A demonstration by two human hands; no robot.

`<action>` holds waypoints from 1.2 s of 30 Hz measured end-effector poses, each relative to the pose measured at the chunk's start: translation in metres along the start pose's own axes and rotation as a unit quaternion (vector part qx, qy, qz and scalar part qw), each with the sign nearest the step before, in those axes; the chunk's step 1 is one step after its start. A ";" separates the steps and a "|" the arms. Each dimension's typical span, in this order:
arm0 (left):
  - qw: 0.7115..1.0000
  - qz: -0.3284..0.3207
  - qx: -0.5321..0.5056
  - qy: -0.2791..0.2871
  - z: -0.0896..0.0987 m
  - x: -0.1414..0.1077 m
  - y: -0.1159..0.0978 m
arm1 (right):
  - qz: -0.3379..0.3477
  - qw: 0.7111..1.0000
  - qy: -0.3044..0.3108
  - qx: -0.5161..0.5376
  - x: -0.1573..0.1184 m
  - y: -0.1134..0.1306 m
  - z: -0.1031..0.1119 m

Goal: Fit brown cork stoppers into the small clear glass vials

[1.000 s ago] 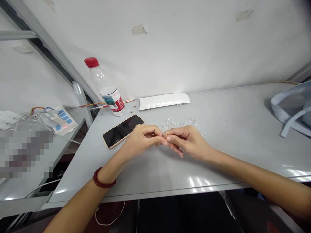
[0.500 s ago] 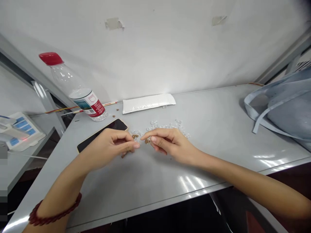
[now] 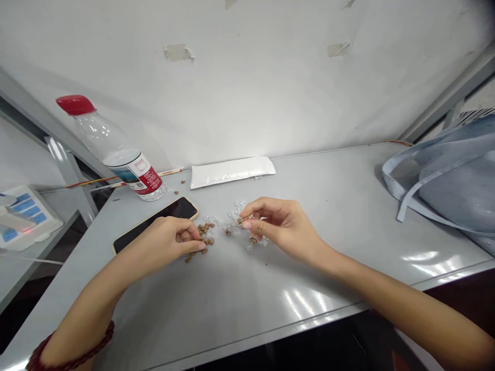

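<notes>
Left hand [image 3: 170, 239] of mine curls at a pile of brown pellets [image 3: 206, 227], too many to count; whether it grips any, I cannot tell. My right hand [image 3: 284, 221] pinches a clear plastic piece [image 3: 253, 217]. Also on the worktop [image 3: 240, 293]: two stray pellets [image 3: 183, 181], one phone [image 3: 180, 207], one bottle [image 3: 133, 172].

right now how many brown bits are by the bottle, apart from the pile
2: one brown bit nearer the white packet, the other brown bit nearer the phone. More could be hidden behind the bottle.
</notes>
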State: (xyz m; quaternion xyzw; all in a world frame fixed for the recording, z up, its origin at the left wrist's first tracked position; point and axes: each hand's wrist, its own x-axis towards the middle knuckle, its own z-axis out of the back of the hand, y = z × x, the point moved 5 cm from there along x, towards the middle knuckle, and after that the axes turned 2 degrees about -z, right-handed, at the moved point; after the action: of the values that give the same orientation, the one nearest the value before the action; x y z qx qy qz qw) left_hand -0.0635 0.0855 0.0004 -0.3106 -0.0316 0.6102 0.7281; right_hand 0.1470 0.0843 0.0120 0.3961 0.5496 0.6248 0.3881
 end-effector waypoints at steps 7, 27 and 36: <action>1.000 -0.021 -0.007 0.013 -0.001 0.001 0.002 | 0.078 0.987 -0.020 -0.136 -0.001 0.005 -0.001; 0.995 -0.098 -0.003 -0.016 -0.007 -0.005 -0.017 | 0.279 0.875 0.037 -0.394 0.009 -0.019 -0.014; 0.994 -0.098 0.037 0.006 -0.016 -0.005 -0.019 | 0.293 0.846 0.109 -0.431 0.011 -0.021 -0.017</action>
State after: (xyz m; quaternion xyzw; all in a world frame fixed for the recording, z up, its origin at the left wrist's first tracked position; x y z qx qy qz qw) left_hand -0.0416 0.0737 -0.0013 -0.2820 -0.0350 0.5351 0.7956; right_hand 0.1280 0.0895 -0.0095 0.2610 0.1222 0.9227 0.2559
